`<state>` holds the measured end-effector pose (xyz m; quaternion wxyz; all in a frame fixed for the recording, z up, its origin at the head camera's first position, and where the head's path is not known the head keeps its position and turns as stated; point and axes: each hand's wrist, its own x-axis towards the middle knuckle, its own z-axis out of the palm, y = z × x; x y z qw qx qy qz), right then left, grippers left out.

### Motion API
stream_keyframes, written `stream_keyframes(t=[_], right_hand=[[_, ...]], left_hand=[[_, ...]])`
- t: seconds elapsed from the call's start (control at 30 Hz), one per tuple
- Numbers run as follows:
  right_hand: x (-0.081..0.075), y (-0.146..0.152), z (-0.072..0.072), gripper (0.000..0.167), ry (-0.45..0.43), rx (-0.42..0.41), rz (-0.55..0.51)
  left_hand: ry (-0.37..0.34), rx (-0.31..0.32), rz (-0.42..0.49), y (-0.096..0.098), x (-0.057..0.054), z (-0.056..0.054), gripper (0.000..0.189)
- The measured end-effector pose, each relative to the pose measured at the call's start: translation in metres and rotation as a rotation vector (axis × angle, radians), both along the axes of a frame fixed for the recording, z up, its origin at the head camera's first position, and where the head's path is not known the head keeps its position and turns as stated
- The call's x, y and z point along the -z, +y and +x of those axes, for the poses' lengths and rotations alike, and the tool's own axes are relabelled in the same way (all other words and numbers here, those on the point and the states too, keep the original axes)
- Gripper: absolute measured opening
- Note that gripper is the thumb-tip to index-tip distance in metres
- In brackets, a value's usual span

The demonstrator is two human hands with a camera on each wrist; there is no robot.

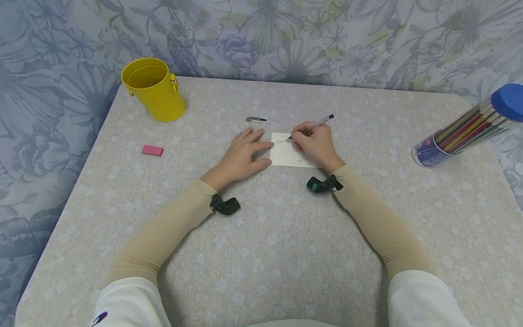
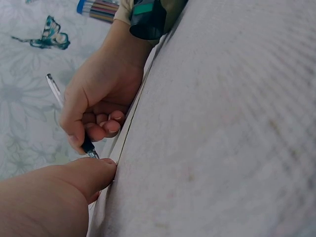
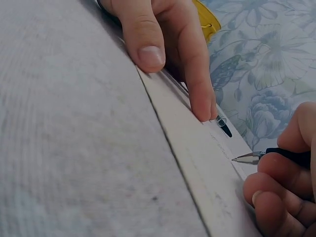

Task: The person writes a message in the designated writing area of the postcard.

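A small cream card (image 1: 291, 156) with a short line of handwriting near its upper left lies mid-table. My right hand (image 1: 316, 141) grips a pen (image 1: 324, 120) with a clear barrel and dark grip; its metal tip (image 3: 245, 158) is right at the written line. Part of the card is hidden under this hand. Fingers spread, my left hand (image 1: 244, 156) rests flat on the table, with the thumb (image 3: 148, 54) and index fingertip on the card's left edge. Beyond the card lies a pen cap (image 1: 256, 120) with a black clip.
At the back left stands a yellow bucket (image 1: 163, 97). A pink eraser (image 1: 152, 151) lies in front of it. On the right, a blue tub (image 1: 433, 152) holds several coloured pencils, with a blue lid (image 1: 508, 102) above. Floral wallpaper borders the table's back edge.
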<state>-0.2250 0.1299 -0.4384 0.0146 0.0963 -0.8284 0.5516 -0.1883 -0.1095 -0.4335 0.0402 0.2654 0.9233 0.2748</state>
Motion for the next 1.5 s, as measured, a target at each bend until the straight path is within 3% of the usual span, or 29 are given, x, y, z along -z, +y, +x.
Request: stream_keyframes(t=[0.67,1.5], right_hand=[[-0.0028,-0.0022,0.001,0.017,-0.003,0.013,0.036],[0.0006,-0.002,-0.0004,0.016,0.042,0.029,-0.001]], left_hand=[[-0.006,0.002,0.003,-0.0004,-0.0017,0.0006,0.048],[0.004,0.006,0.012,-0.0007,0.0005,-0.0006,0.048]])
